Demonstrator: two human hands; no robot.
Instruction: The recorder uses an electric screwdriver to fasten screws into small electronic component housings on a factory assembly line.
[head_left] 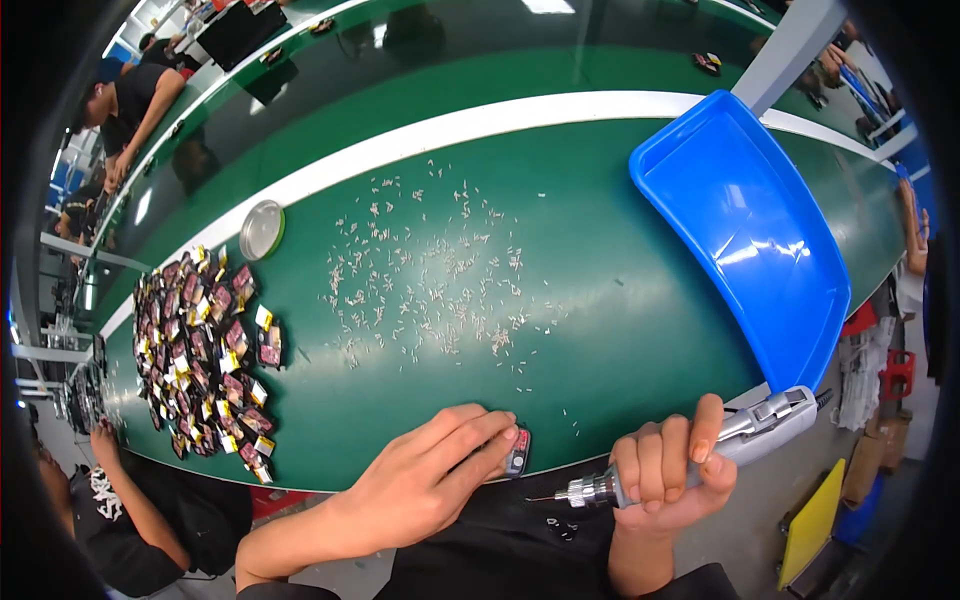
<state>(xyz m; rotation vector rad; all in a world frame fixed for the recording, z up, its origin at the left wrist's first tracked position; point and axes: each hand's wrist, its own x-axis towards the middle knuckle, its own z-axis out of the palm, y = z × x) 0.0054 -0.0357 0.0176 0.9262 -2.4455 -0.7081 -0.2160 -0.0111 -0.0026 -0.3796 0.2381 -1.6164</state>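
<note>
Presently, from where I stand, the person's left hand (425,478) grips a small black block with a red-and-pink face (519,452) at the near edge of a long green table (600,270), thumb hidden. The right hand (668,470) wraps firmly around a silver-grey power screwdriver (765,430), its thin bit pointing left, near the block but apart from it. Beyond lie scattered tiny silvery slivers (462,265); leftward, heaped dark packs with yellow-and-white tags (200,350) and a round, shallow tin (263,230); rightward, a deep-blue plastic tray (740,215).

A green table (590,290) carries a blue tray (745,250), round dish (262,231), black units (200,345) and tiny pieces (463,265), perhaps metal.
</note>
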